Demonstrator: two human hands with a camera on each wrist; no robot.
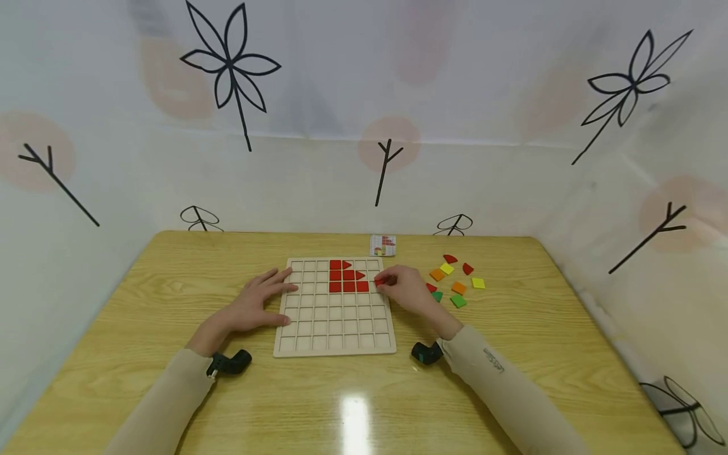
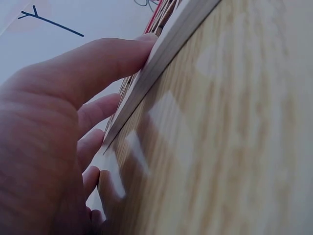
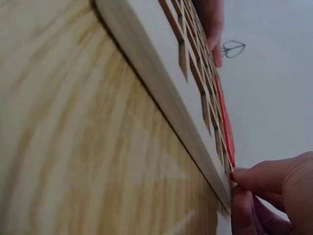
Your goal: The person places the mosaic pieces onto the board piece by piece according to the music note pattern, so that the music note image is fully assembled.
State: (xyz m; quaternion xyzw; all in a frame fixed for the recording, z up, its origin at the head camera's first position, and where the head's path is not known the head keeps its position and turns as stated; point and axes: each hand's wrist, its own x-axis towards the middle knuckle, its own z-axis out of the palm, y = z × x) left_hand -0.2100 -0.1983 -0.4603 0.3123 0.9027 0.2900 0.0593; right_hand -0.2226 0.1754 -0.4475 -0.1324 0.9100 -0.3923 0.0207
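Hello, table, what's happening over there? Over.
Left hand on left edge of wooden board. Right hand pinching a red piece at the board's right side. Red tiles set in its grid. Loose pieces off right, not blocking the board.

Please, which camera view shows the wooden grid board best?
The head view: from above, it shows nearly all of the wooden grid board, with red tiles on it. The left wrist view shows mostly one pale side edge, slanted; the right wrist view shows an edge and part of the slotted top, at a low angle.
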